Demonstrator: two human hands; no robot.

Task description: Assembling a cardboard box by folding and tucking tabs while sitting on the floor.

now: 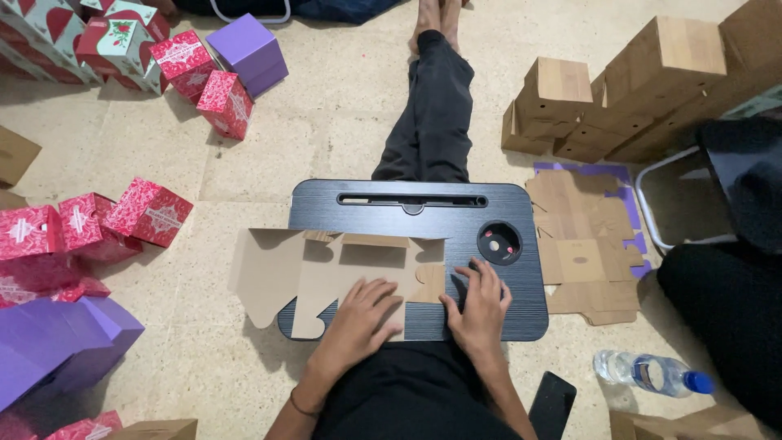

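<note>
Brown cardboard, an unfolded box blank [326, 269], lies flat across my black lap worktop [505, 208]. My left hand [358, 314] presses on it, fingers spread and gripping nothing. My right hand [481, 305] rests open just beside the blank's right edge, near the worktop's round cup hole [498, 242]. More flat blanks [582, 244] lie on the floor to my right.

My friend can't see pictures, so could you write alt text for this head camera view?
Seen from above, a seated person's left hand and right hand press a flat unfolded cardboard box blank onto a dark lap desk. Red and purple boxes lie on the floor to the left, plain brown boxes to the right.
</note>
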